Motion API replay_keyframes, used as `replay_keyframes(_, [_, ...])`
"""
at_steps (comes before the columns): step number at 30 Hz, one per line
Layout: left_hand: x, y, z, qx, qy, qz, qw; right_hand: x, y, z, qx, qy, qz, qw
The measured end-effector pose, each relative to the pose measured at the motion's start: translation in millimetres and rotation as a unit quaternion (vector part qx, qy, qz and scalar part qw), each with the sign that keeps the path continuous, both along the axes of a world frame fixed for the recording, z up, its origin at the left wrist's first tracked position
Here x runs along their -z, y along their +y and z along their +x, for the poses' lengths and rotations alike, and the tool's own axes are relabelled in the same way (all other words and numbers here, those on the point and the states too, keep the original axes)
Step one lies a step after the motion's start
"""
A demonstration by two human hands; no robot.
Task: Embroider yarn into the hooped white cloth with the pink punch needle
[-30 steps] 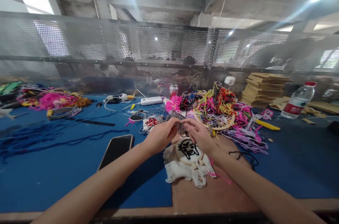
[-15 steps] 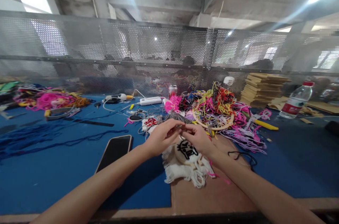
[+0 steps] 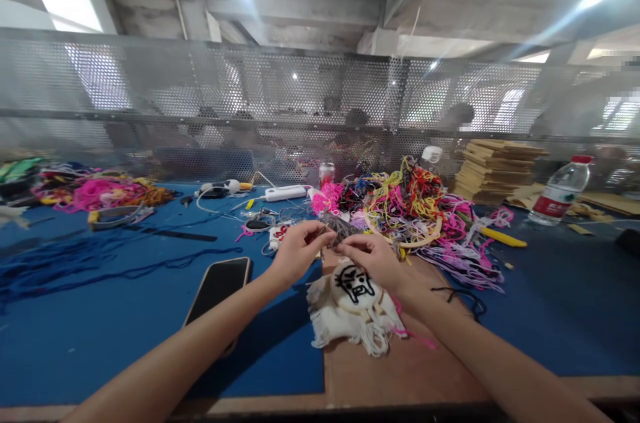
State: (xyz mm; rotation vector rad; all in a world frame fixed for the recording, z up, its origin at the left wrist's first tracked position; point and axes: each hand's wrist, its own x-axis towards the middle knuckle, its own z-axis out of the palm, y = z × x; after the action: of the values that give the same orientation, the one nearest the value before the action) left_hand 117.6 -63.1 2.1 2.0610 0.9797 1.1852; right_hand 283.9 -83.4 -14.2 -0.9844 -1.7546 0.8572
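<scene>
My left hand (image 3: 300, 249) and my right hand (image 3: 373, 256) are close together above the cardboard, thumbs and fingertips pinched. Between and just behind the fingertips runs a bunch of grey yarn (image 3: 337, 225), which both hands appear to grip; the exact hold is partly hidden. Just below them lies a wooden embroidery hoop (image 3: 346, 309) around white cloth (image 3: 327, 326) with frayed edges. A face-like pattern in thick black yarn (image 3: 356, 281) is stitched inside it. Pink strands (image 3: 400, 328) trail from its right side.
A phone (image 3: 217, 286) lies beside my left forearm. Tangled coloured yarn (image 3: 400, 196) heaps behind my hands, with a can (image 3: 327, 174) next to it. Farther right stand stacked brown boards (image 3: 495, 169) and a water bottle (image 3: 560, 189). Cardboard (image 3: 375, 376) covers part of the blue table.
My hands have parted slightly, the left moving a little left and down. More of the grey yarn and the black stitching shows now. The hoop has stayed in place.
</scene>
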Motion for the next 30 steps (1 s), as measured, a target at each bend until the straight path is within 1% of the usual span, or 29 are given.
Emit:
replay_keyframes(3, [-0.8,2.9,-0.9,-0.016,-0.022,-0.003,1.0,-3.9,-0.8,1.2,0.006,0.009,-0.002,1.0])
replay_keyframes(6, [-0.2,8.4,-3.2,-0.032,-0.046,-0.013,0.998,-3.8,-0.7,2.9,0.01,0.016,-0.014,1.0])
replay_keyframes(9, [0.2,13.5,-6.3,-0.058,-0.076,-0.044,0.994,-1.0,0.7,4.4,0.01,0.031,-0.033,0.999])
replay_keyframes(14, [1.8,17.4,-9.0,-0.073,-0.156,-0.104,0.98,1.8,4.1,6.0,0.011,0.034,-0.044,0.998])
replay_keyframes(17, [5.9,20.7,-10.2,-0.082,-0.232,-0.151,0.958,3.9,7.1,7.0,0.015,0.021,-0.04,0.999])
replay_keyframes(20, [8.2,28.4,-15.8,-0.089,-0.307,-0.19,0.928,8.0,11.4,9.2,0.025,0.009,-0.02,0.999])
replay_keyframes(22, [6.4,36.8,-24.0,-0.116,-0.363,-0.226,0.896,10.4,14.5,12.0,0.039,-0.007,-0.002,0.999])
replay_keyframes(23, [4.5,41.8,-29.5,-0.135,-0.391,-0.245,0.877,11.1,15.8,13.6,0.051,-0.022,0.009,0.998])
replay_keyframes(24, [2.3,47.0,-35.5,-0.152,-0.427,-0.268,0.85,11.4,16.9,15.2,0.065,-0.042,0.022,0.997])
replay_keyframes(25, [-0.1,52.0,-41.6,-0.156,-0.439,-0.275,0.841,11.4,17.8,16.7,0.082,-0.065,0.036,0.994])
replay_keyframes(27, [-4.1,60.4,-52.1,-0.159,-0.449,-0.283,0.832,11.2,18.6,18.5,0.112,-0.11,0.061,0.986])
replay_keyframes(30, [-6.4,65.2,-58.9,-0.138,-0.445,-0.3,0.832,12.4,18.6,18.0,0.141,-0.135,0.061,0.979])
